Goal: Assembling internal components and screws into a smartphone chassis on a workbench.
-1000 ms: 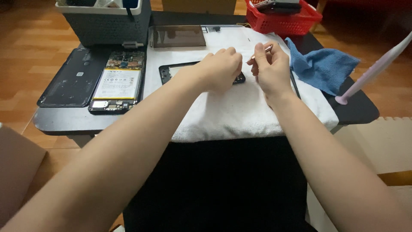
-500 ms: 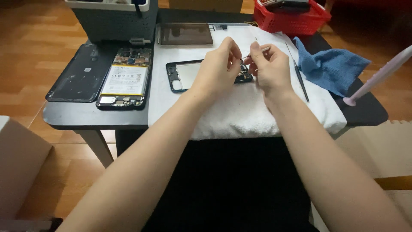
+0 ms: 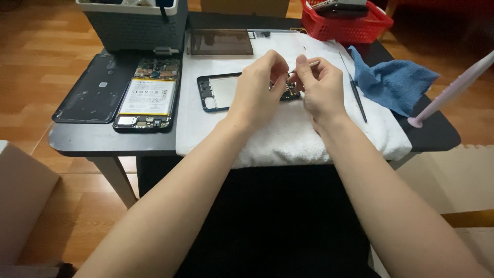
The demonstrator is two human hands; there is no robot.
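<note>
A teal-edged phone frame point(image 3: 218, 92) lies on a white towel point(image 3: 288, 134) in the middle of a small dark table point(image 3: 103, 139). My left hand point(image 3: 257, 90) rests over the frame's right part, fingers pinched together on it. My right hand point(image 3: 319, 87) is beside it, closed on a thin metal tool point(image 3: 306, 65) whose tip points toward the left fingers. What lies under both hands is hidden.
An opened phone with its battery showing point(image 3: 146, 95) and a black back cover point(image 3: 87, 90) lie at left. A grey basket point(image 3: 131, 23), a dark glass panel point(image 3: 220, 42), a red basket point(image 3: 350, 23), a blue cloth point(image 3: 396, 82), a screwdriver point(image 3: 355, 90) and a pink rod point(image 3: 453, 87) surround the towel.
The view has shifted slightly. Both hands stay over the phone frame, with the fingers drawn closer together around the thin tool.
</note>
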